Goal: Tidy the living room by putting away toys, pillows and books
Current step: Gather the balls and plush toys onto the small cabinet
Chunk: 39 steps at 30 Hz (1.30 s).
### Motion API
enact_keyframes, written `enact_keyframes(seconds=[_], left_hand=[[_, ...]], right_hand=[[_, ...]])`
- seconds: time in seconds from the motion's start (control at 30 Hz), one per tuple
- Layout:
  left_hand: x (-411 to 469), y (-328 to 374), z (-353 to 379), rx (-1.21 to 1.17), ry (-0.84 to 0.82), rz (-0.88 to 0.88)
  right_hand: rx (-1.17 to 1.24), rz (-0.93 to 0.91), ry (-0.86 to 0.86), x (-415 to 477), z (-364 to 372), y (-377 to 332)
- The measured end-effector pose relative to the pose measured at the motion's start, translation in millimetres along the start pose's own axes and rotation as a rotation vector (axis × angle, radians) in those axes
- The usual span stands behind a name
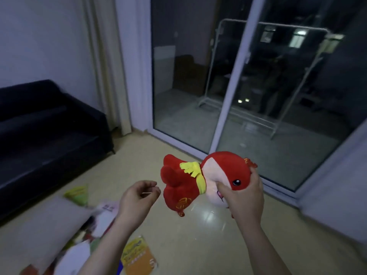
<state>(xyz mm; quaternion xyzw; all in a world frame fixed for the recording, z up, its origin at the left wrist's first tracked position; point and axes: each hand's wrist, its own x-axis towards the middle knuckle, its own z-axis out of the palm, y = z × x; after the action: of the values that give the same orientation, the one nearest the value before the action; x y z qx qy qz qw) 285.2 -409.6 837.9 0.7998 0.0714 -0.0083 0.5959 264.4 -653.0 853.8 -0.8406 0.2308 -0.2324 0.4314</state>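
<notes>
Right hand (246, 195) grips red plush toy (190, 181) by its head.
Left hand (137, 199) half-curled, hold unclear; books (137, 255) at floor's (198, 245) near edge.

A dark sofa (45, 126) stands against the white wall (39, 36). Behind the glass sliding door (188, 86) it is dark. The beige floor (198, 245) shines.

We see only our own two arms, the left hand (139, 197) and the right hand (245, 197) both bare, and behind them the left forearm (103, 249) and the right forearm (264, 249) running bare and slender to the view's lower edge.
</notes>
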Motion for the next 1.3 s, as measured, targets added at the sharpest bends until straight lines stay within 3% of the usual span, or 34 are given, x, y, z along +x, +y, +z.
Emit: enact_keyframes(seconds=[0.23,0.57,0.93,1.3], left_hand=[[-10,60,174,0.025,-0.325,0.105],[-12,111,360,0.092,-0.711,0.221],[14,163,523,0.181,-0.991,0.384],[-70,182,673,0.285,-1.24,0.568]], right_hand=[[-0.022,0.113,0.281,51,-134,94],[-0.091,0.269,0.641,80,-252,192],[-0.125,0.493,0.91,136,-325,247],[-0.205,0.668,1.094,121,-429,327]])
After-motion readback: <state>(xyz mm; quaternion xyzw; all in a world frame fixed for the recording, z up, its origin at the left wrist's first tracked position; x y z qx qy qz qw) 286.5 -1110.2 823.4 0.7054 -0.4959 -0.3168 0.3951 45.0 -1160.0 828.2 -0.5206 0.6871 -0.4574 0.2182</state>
